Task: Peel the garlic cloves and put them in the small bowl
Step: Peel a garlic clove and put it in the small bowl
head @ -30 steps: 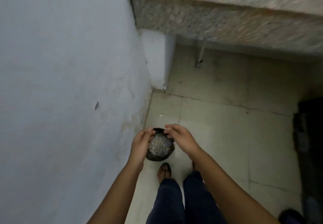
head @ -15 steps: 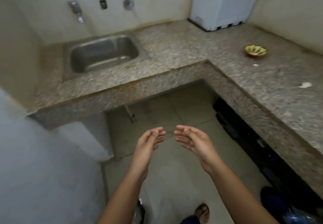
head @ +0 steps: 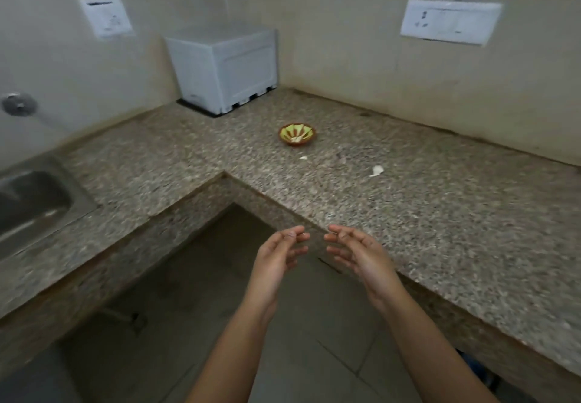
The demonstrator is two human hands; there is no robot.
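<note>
A small brown bowl with a green and yellow inside stands on the granite counter, with pale cloves in it. An unpeeled garlic clove lies to its right on the counter, and a small white scrap lies just in front of the bowl. My left hand and my right hand hover side by side in front of the counter's edge, palms facing each other, fingers relaxed and holding nothing.
A white boxy appliance stands in the counter's back corner. A steel sink is set into the counter at the left. Wall sockets sit above the right counter. Below the counter lies tiled floor.
One second ago both hands were at a dark bag near the floor by the wall. Now they are empty, and the view has swung up and right to the counter corner.
</note>
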